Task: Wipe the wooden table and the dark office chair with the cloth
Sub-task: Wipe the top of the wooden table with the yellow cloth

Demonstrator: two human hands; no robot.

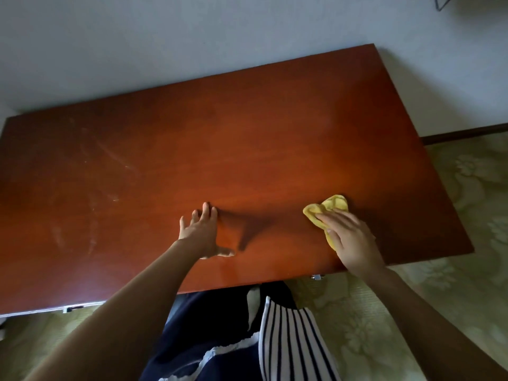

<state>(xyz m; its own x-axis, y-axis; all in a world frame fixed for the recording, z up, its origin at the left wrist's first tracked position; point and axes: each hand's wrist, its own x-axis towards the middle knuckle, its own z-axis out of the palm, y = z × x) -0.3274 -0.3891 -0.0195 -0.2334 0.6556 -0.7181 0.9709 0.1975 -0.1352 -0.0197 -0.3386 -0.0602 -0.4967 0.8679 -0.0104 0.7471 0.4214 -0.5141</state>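
The pale wall (165, 37) stands behind the work area, and green patterned flooring (453, 284) shows at the right and along the near side. The wooden table (247, 149) fills most of the view, its far long edge close against the wall. No office chair can be seen, so its condition cannot be reported.

The tabletop is uneven in finish. The right and centre portions appear uniform. The left portion carries pale streaks and smears (90, 188), which in my judgement mark ground not yet covered. On that basis the table stage is partly done and the chair stage is not begun.

The person stands at the near edge, in a dark garment with a striped panel (291, 339) below.

The left hand (202, 235) lies flat on the wood near the centre of the near half, fingers spread wide, holding nothing. This placement most likely serves as a brace while the body leans over the table.

The right hand (349, 240) presses down on the cloth (330, 207) with extended fingers, not curled around it. Flat pressure of this kind keeps the fabric in contact with the surface.

The cloth, yellow and bunched, lies on the tabletop at the near right, partly under the fingers, its free end showing beyond the fingertips.

A small metal fitting (317, 276) shows under the near edge.
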